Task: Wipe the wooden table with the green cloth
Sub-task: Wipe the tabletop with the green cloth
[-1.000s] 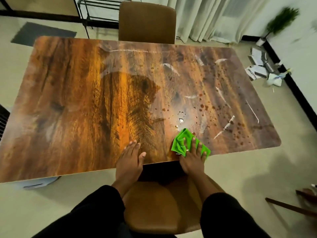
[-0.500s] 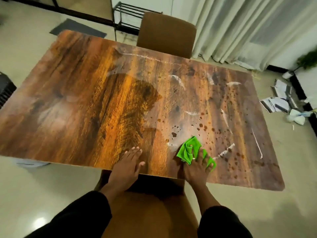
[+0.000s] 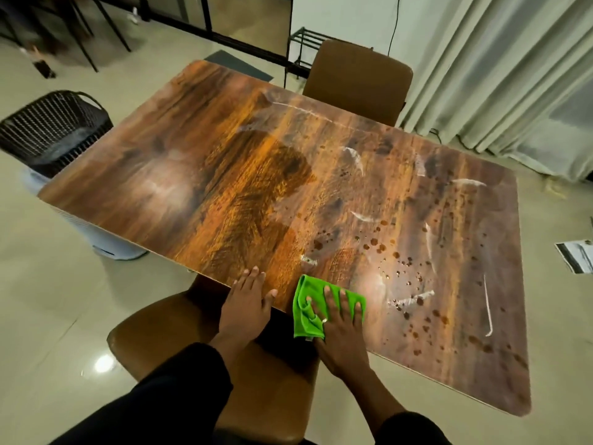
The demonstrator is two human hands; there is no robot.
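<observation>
The wooden table (image 3: 205, 194) fills the middle of the view. Dark droplets and white smear streaks (image 3: 410, 300) cover its right half. The green cloth (image 3: 306, 301) lies bunched at the near edge, partly hanging over it. My right hand (image 3: 343, 326) presses flat on the cloth with fingers spread. My left hand (image 3: 247, 305) rests flat on the table edge just left of the cloth, fingers together, holding nothing.
A brown chair seat (image 3: 179, 332) is under my arms at the near side. Another brown chair (image 3: 356, 81) stands at the far side. A black woven basket (image 3: 51, 130) sits left of the table. Curtains (image 3: 500, 75) hang at right; papers (image 3: 574, 260) lie on the floor.
The view has swung so the table now sits rotated. My right hand has pulled the cloth toward the near edge; water beads near it are wiped away. My left hand stays on the edge.
</observation>
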